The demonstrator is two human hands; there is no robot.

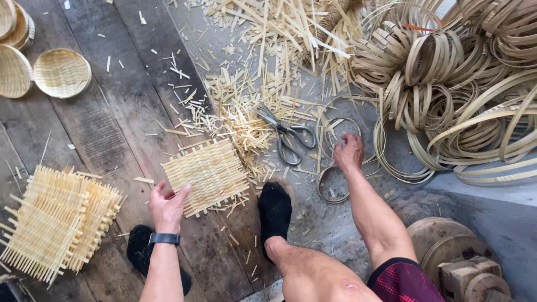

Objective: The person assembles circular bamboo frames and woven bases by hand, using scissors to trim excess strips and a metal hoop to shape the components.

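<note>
Left hand (166, 206): fingers spread wide, fingertips resting on the near-left corner of the flat woven mat (206, 175); nothing gripped.
Right hand (349, 152): fingers curled down onto a thin bamboo ring (323, 130) on the floor; whether it is pinched or only touched cannot be told.
Woven mat position: flat on the plank floor (112, 134), between the left hand and the foot in a black sock (274, 208), loose strip ends sticking out on all sides.
Ring position: several thin rings lie overlapped under and around the right hand; one separate ring (333, 184) lies just below it.
Scissors (286, 134): one pair, grey, lying shut on the offcuts (246, 106), just left of the right hand.
Work judged done: one mat woven flat; a stack of woven mats (56, 221) at far left; finished round baskets (61, 72) at upper left.
Work judged left: the mat under the left hand has no rim and untrimmed edges, so shaping and ringing appear outstanding.
Count, hands: two, both the person's own.
Count, loose mat: one.
Count, stacked mats: at least three layers; exact number cannot be told.
Count, round baskets: two in full view, plus others cut off by the frame edge.
Count, coiled bamboo hoops (447, 84): a large heap at upper right, too many to count.
Count, wooden round forms (447, 246): at least two at lower right.
</note>
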